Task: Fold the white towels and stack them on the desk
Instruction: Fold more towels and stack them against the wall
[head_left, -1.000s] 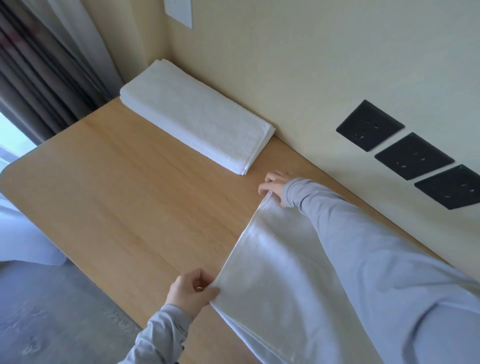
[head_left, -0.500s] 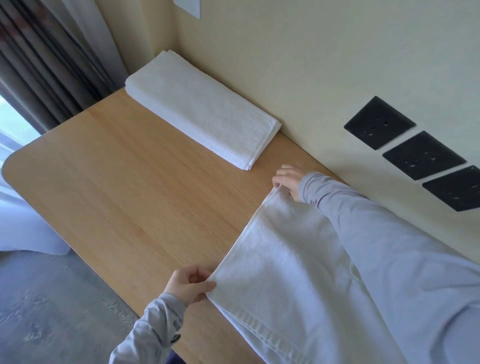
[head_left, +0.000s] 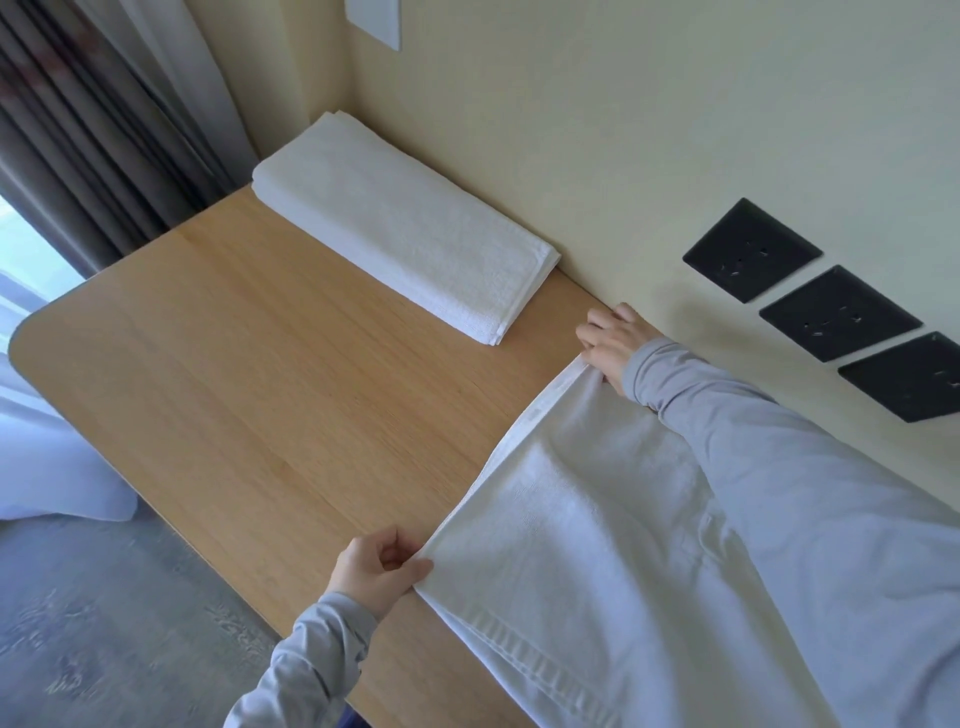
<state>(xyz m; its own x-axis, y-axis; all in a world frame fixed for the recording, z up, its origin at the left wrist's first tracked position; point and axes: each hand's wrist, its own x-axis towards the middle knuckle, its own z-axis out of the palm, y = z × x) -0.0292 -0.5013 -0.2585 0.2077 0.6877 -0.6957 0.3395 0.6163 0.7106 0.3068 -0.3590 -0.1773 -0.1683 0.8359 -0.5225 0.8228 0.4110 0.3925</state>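
A white towel (head_left: 597, 545) lies spread over the right part of the wooden desk (head_left: 270, 395), its left edge doubled over. My left hand (head_left: 376, 569) pinches the near corner of that edge at the desk's front. My right hand (head_left: 610, 345) grips the far corner close to the wall. The towel edge runs taut between the two hands. My right sleeve covers part of the towel. A folded white towel (head_left: 400, 223) rests flat at the back of the desk against the wall, apart from both hands.
Three black wall sockets (head_left: 831, 312) sit on the cream wall above the desk's right side. Grey curtains (head_left: 98, 130) hang at the left behind the desk. White bedding (head_left: 47, 462) and grey floor (head_left: 104, 623) lie below the desk's left edge.
Both hands have carried the towel's edge a little further right and toward the wall. The grip on both corners is unchanged. The folded towel has not moved.
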